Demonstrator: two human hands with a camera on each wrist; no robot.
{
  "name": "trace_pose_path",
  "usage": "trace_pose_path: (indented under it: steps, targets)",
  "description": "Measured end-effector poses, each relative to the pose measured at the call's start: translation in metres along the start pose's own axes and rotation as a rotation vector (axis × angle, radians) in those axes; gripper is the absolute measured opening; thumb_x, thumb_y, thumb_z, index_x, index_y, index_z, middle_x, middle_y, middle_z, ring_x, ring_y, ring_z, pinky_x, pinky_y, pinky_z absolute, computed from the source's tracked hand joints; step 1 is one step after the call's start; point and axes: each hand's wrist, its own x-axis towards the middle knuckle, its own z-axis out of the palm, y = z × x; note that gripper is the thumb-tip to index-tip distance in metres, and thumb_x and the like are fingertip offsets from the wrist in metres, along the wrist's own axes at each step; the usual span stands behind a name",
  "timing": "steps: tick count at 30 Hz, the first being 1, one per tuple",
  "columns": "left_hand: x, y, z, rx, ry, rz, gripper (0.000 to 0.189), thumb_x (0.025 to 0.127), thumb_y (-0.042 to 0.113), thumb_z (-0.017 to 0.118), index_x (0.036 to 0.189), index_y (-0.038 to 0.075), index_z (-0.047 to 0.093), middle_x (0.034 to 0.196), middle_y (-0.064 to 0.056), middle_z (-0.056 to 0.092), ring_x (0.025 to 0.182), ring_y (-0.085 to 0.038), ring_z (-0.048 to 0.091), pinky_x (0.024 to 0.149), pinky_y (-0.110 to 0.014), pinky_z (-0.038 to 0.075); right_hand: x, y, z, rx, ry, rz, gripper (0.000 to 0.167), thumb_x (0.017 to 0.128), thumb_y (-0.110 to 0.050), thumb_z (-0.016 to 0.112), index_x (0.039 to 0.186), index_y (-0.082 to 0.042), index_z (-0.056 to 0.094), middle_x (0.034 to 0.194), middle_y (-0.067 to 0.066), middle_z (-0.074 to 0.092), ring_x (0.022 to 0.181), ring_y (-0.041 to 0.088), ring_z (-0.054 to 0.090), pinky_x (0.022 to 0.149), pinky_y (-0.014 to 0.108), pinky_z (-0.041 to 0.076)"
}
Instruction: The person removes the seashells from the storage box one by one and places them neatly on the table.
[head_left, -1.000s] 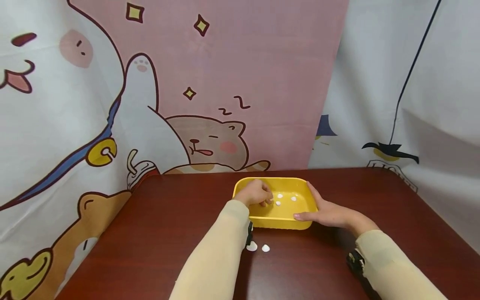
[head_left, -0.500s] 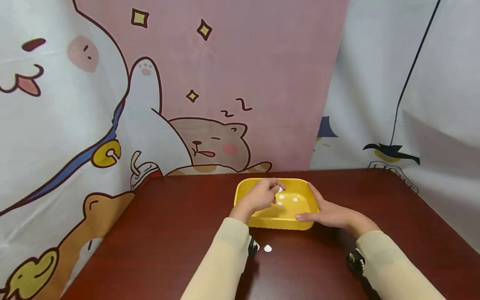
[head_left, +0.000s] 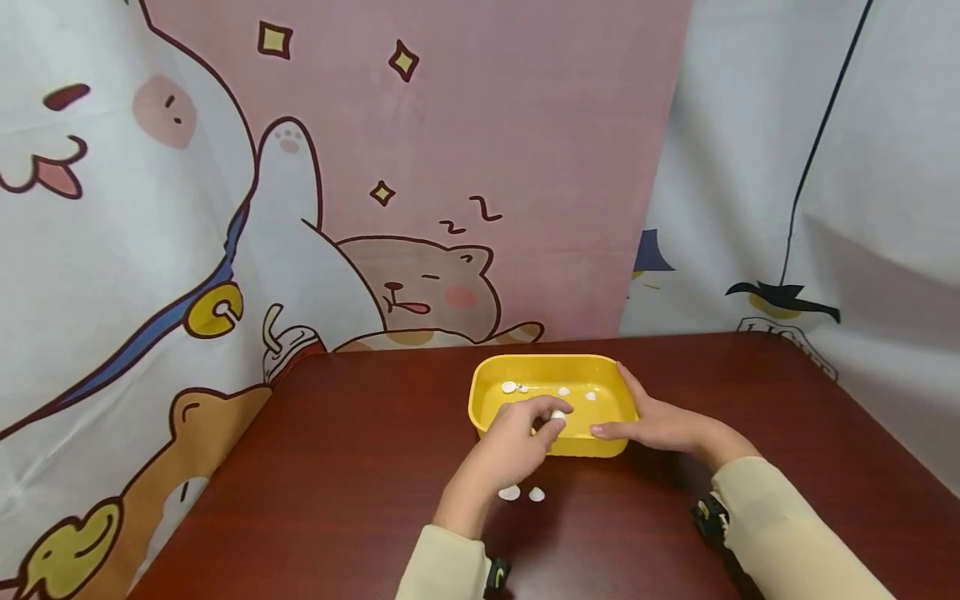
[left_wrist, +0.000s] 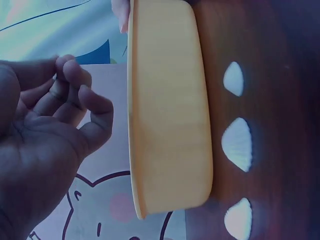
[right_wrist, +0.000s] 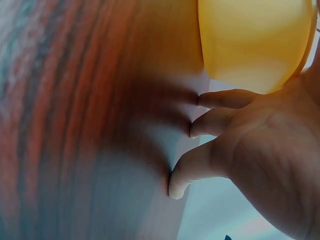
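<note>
A cloth printed with cartoon animals (head_left: 442, 167) hangs behind the reddish-brown desk (head_left: 367, 425). On the desk stands a yellow tray (head_left: 570, 367), where four seashells can be seen. The right hand (head_left: 663, 425) lies at the tray's right end, its fingers extended and its thumb on the front rim. The left hand (head_left: 517, 437) hides the front-left part of the tray; half a second ago it reached farther in, and now two seashells at the left have come into sight. Its thumb and index finger pinch a small white seashell (head_left: 558, 415) above the front part. The left wrist view shows three more seashells (left_wrist: 238, 145) on the desk, before the tray, not touching it.
</note>
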Motion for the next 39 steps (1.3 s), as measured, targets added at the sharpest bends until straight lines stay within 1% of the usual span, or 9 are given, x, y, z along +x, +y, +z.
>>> trace_pose_path:
  steps: [5, 13, 18, 20, 24, 27, 31, 35, 39]
  targets:
    - [-0.013, -0.001, 0.001, 0.026, -0.029, -0.006, 0.027, 0.106, 0.017, 0.066, 0.132, 0.012, 0.074, 0.095, 0.005, 0.067, 0.085, -0.007, 0.059, 0.073, -0.02, 0.051, 0.001, 0.001, 0.002, 0.007, -0.004, 0.005, 0.134, 0.088, -0.07, 0.072, 0.167, -0.022, -0.025, 0.168, 0.029, 0.022, 0.145, 0.047, 0.036, 0.121, 0.078, 0.025]
    - [-0.017, 0.001, -0.004, 0.042, -0.048, 0.016, 0.03, 0.106, 0.013, 0.065, 0.135, 0.009, 0.072, 0.111, -0.003, 0.074, 0.086, -0.006, 0.06, 0.08, -0.02, 0.052, 0.001, 0.003, -0.008, -0.007, 0.001, 0.0, 0.137, 0.088, -0.07, 0.073, 0.166, -0.02, -0.028, 0.17, 0.03, 0.016, 0.147, 0.05, 0.032, 0.122, 0.079, 0.023]
    - [-0.018, -0.001, -0.005, 0.068, -0.046, 0.033, 0.032, 0.108, 0.013, 0.06, 0.138, 0.009, 0.07, 0.106, -0.006, 0.071, 0.084, -0.007, 0.06, 0.083, -0.021, 0.052, 0.001, 0.0, -0.017, -0.012, 0.005, -0.025, 0.137, 0.089, -0.068, 0.072, 0.165, -0.018, -0.03, 0.17, 0.033, 0.014, 0.148, 0.051, 0.031, 0.122, 0.079, 0.022]
    - [-0.021, -0.005, -0.005, 0.045, -0.028, 0.025, 0.033, 0.108, 0.011, 0.061, 0.139, 0.009, 0.07, 0.103, -0.008, 0.071, 0.083, -0.011, 0.063, 0.081, -0.02, 0.052, 0.003, 0.0, -0.015, -0.01, -0.003, -0.033, 0.136, 0.09, -0.067, 0.072, 0.165, -0.017, -0.03, 0.169, 0.032, 0.016, 0.146, 0.05, 0.032, 0.121, 0.079, 0.023]
    - [-0.031, -0.018, -0.003, -0.076, 0.017, -0.021, 0.031, 0.103, 0.005, 0.067, 0.134, 0.006, 0.073, 0.096, -0.014, 0.074, 0.076, -0.014, 0.068, 0.069, -0.02, 0.055, 0.006, 0.001, -0.004, 0.006, -0.025, -0.024, 0.136, 0.09, -0.067, 0.072, 0.165, -0.018, -0.029, 0.168, 0.03, 0.02, 0.145, 0.048, 0.034, 0.121, 0.077, 0.025]
    - [-0.036, -0.023, -0.004, -0.15, 0.043, -0.049, 0.024, 0.1, 0.003, 0.072, 0.123, 0.001, 0.075, 0.095, -0.019, 0.076, 0.073, -0.017, 0.071, 0.065, -0.028, 0.06, 0.005, -0.001, 0.0, 0.016, -0.031, -0.01, 0.137, 0.089, -0.068, 0.073, 0.166, -0.019, -0.029, 0.169, 0.029, 0.02, 0.147, 0.048, 0.033, 0.122, 0.077, 0.024]
    - [-0.039, -0.027, -0.004, -0.188, 0.058, -0.082, 0.019, 0.097, 0.003, 0.074, 0.115, -0.002, 0.077, 0.096, -0.022, 0.079, 0.078, -0.03, 0.076, 0.069, -0.042, 0.063, 0.004, -0.004, 0.002, 0.022, -0.032, -0.001, 0.136, 0.088, -0.07, 0.073, 0.166, -0.021, -0.028, 0.171, 0.03, 0.016, 0.15, 0.049, 0.031, 0.123, 0.077, 0.022]
    - [-0.039, -0.026, -0.001, -0.212, 0.039, -0.087, 0.019, 0.096, 0.0, 0.076, 0.114, -0.002, 0.078, 0.095, -0.017, 0.079, 0.082, -0.032, 0.077, 0.071, -0.032, 0.061, 0.0, -0.003, -0.001, 0.017, -0.022, 0.007, 0.136, 0.088, -0.07, 0.072, 0.166, -0.021, -0.028, 0.171, 0.03, 0.015, 0.15, 0.049, 0.03, 0.123, 0.077, 0.022]
    - [-0.039, -0.022, 0.001, -0.221, 0.023, -0.079, 0.02, 0.094, -0.002, 0.077, 0.114, -0.002, 0.079, 0.093, -0.01, 0.078, 0.081, -0.019, 0.076, 0.071, -0.02, 0.057, 0.0, -0.004, -0.003, 0.016, -0.019, 0.003, 0.137, 0.088, -0.07, 0.072, 0.166, -0.02, -0.029, 0.171, 0.03, 0.014, 0.15, 0.049, 0.03, 0.123, 0.078, 0.021]
